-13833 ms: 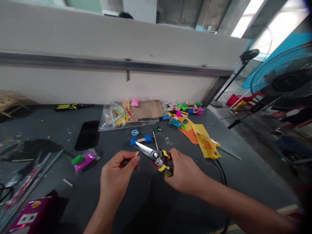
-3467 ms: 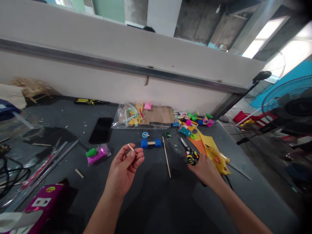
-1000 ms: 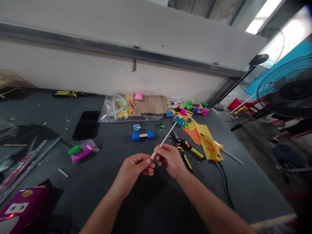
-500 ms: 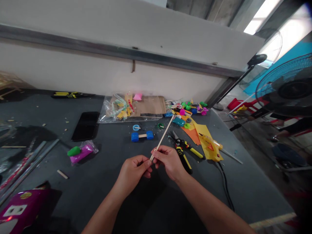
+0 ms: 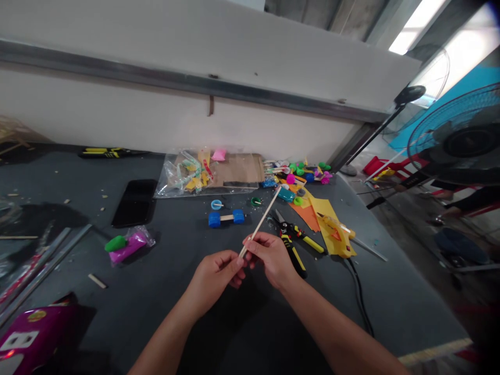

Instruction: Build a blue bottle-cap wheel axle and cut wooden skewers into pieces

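Observation:
A thin wooden stick (image 5: pixel 266 212) slants up and away between my two hands, above the dark table. My left hand (image 5: pixel 219 271) pinches its near end between thumb and fingers. Slightly higher on the stick, my right hand (image 5: pixel 269 256) grips it with thumb and forefinger. Beyond them lies a small piece with blue wheel-like ends (image 5: pixel 226 218) joined by a short wooden bar. Black and yellow cutters (image 5: pixel 291 237) rest just right of my right hand, jaws apart. A blue ring (image 5: pixel 217 204) and a green ring (image 5: pixel 255 201) lie behind.
A yellow glue gun (image 5: pixel 338 234) with a black cord lies on coloured sheets (image 5: pixel 326 208) at right. Further back is a clear bag (image 5: pixel 183 174) of scraps. Leftward are a phone (image 5: pixel 135 203), a purple clay packet (image 5: pixel 130 248) and a purple power socket (image 5: pixel 35 333).
Both hands keep their grip on the stick and barely move. The whole scene has shifted slightly left in view.

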### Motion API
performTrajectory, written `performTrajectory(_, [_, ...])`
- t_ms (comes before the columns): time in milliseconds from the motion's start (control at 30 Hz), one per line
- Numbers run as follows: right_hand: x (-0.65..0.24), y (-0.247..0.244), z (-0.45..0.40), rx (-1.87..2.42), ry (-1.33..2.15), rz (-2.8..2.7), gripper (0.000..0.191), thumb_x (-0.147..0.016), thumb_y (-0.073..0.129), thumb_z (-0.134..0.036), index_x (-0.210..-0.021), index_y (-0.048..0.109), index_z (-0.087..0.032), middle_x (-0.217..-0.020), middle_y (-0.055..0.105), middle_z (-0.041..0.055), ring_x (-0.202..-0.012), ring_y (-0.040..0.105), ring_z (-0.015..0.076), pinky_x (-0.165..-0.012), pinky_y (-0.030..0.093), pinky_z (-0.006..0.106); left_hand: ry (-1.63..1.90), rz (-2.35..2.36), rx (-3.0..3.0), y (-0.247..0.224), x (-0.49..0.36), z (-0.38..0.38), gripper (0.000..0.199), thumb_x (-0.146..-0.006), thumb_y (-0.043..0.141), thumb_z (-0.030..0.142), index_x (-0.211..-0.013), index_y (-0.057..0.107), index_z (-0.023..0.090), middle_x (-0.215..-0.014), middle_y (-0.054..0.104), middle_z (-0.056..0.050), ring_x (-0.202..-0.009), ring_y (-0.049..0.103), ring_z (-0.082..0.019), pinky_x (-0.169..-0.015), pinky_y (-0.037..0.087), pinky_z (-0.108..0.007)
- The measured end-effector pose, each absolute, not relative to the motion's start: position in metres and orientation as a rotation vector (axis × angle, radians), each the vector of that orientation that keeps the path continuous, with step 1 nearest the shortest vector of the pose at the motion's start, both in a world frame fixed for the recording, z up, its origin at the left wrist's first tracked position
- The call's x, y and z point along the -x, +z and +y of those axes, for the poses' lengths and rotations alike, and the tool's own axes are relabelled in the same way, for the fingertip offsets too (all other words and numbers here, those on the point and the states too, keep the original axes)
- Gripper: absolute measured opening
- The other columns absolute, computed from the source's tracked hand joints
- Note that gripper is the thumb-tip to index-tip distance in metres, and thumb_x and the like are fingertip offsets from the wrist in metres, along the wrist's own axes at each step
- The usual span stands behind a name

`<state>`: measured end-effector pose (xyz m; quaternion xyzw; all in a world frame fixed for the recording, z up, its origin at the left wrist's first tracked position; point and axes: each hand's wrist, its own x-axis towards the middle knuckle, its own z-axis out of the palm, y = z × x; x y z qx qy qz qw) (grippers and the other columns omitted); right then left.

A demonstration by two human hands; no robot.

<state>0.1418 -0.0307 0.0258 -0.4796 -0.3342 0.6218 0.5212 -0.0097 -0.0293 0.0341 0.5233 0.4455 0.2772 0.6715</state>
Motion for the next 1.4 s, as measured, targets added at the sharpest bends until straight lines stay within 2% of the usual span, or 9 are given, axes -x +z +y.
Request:
performTrajectory(233, [-0.137, 0.027, -0.032, 1.181, 1.467, -0.86, 0.02, -0.067, 0.071, -0.032, -0.074, 0.066, -0.014, -0.051, 0.059, -0.0021, -0.045, 0.053, 0.0091, -0.04, 0.043, 0.018, 0.589, 1.155, -1.572, 0.032, 0.013, -0.029, 0.034, -0.085, 0.045, 0.039, -0.065, 0.06, 0.017, -0.055, 0.056, 0.003, -0.053, 0.049, -0.01, -0.052, 0.035, -0.021])
performTrajectory(367, [-0.14, 0.029, -0.032, 1.162, 1.485, -0.897, 0.022, -0.069, 0.069, -0.032, -0.082, 0.068, -0.014, -0.053, 0.061, -0.0013, -0.048, 0.055, 0.0099, -0.043, 0.046, 0.019, 0.574, 1.128, -1.569, 0.029, 0.017, -0.029, 0.032, -0.085, 0.046, 0.038, -0.065, 0.059, 0.017, -0.055, 0.056, 0.003, -0.054, 0.05, -0.01, -0.053, 0.035, -0.021])
performTrajectory(500, [-0.144, 0.027, -0.031, 1.157, 1.487, -0.888, 0.019, -0.068, 0.07, -0.031, -0.077, 0.066, -0.015, -0.052, 0.06, -0.0017, -0.048, 0.055, 0.0101, -0.043, 0.045, 0.02, 0.537, 1.082, -1.498, 0.028, 0.02, -0.027, 0.029, -0.084, 0.049, 0.036, -0.066, 0.061, 0.016, -0.056, 0.059, 0.002, -0.055, 0.053, -0.011, -0.055, 0.04, -0.022])
performTrajectory(600, [-0.145, 0.026, -0.031, 1.147, 1.49, -0.885, 0.018, -0.068, 0.071, -0.031, -0.075, 0.065, -0.015, -0.051, 0.06, -0.002, -0.046, 0.054, 0.0098, -0.043, 0.044, 0.02, 0.528, 0.962, -1.323, 0.028, 0.021, -0.024, 0.024, -0.082, 0.053, 0.036, -0.088, 0.067, 0.017, -0.079, 0.068, -0.003, -0.071, 0.061, -0.014, -0.067, 0.048, -0.027])
performTrajectory(667, [-0.145, 0.026, -0.031, 1.152, 1.484, -0.911, 0.018, -0.068, 0.07, -0.031, -0.075, 0.065, -0.015, -0.052, 0.06, -0.0019, -0.047, 0.055, 0.0103, -0.043, 0.043, 0.02, 0.589, 0.906, -1.167, 0.028, 0.02, -0.022, 0.034, -0.081, 0.055, 0.035, -0.109, 0.062, 0.018, -0.098, 0.068, -0.006, -0.085, 0.064, -0.018, -0.076, 0.051, -0.033])
performTrajectory(733, [-0.145, 0.026, -0.031, 1.19, 1.458, -0.976, 0.017, -0.069, 0.068, -0.032, -0.075, 0.065, -0.016, -0.054, 0.061, -0.0017, -0.048, 0.055, 0.0113, -0.042, 0.042, 0.021, 0.661, 0.888, -1.034, 0.028, 0.018, -0.022, 0.042, -0.081, 0.054, 0.035, -0.119, 0.056, 0.018, -0.106, 0.067, -0.009, -0.092, 0.063, -0.02, -0.08, 0.051, -0.037])
performTrajectory(933, [-0.144, 0.023, -0.031, 1.349, 1.021, -1.357, 0.003, -0.07, 0.067, -0.021, -0.071, 0.069, -0.02, -0.072, 0.065, 0.0009, -0.07, 0.059, 0.0141, -0.066, 0.046, 0.025, 0.651, 0.922, -1.171, 0.025, 0.008, -0.026, 0.035, -0.081, 0.051, 0.03, -0.113, 0.062, 0.019, -0.101, 0.068, -0.005, -0.088, 0.064, -0.018, -0.081, 0.051, -0.035])
performTrajectory(1233, [-0.131, 0.02, -0.034, 1.371, 0.852, -1.356, 0.005, -0.072, 0.064, -0.018, -0.069, 0.068, -0.021, -0.074, 0.061, 0.0008, -0.069, 0.057, 0.0132, -0.061, 0.044, 0.023, 0.772, 1.242, -1.733, 0.02, 0.002, -0.032, 0.03, -0.085, 0.041, 0.022, -0.099, 0.067, 0.021, -0.074, 0.067, -0.001, -0.066, 0.061, -0.015, -0.063, 0.045, -0.024])
performTrajectory(1400, [-0.138, 0.034, -0.03, 1.434, 0.901, -1.492, 0.006, -0.075, 0.063, -0.025, -0.077, 0.067, -0.02, -0.077, 0.063, 0.0007, -0.068, 0.057, 0.0129, -0.061, 0.044, 0.023, 0.781, 1.186, -1.551, 0.02, 0.006, -0.032, 0.024, -0.083, 0.044, 0.023, -0.086, 0.068, 0.019, -0.067, 0.066, -0.001, -0.062, 0.062, -0.015, -0.06, 0.047, -0.024])
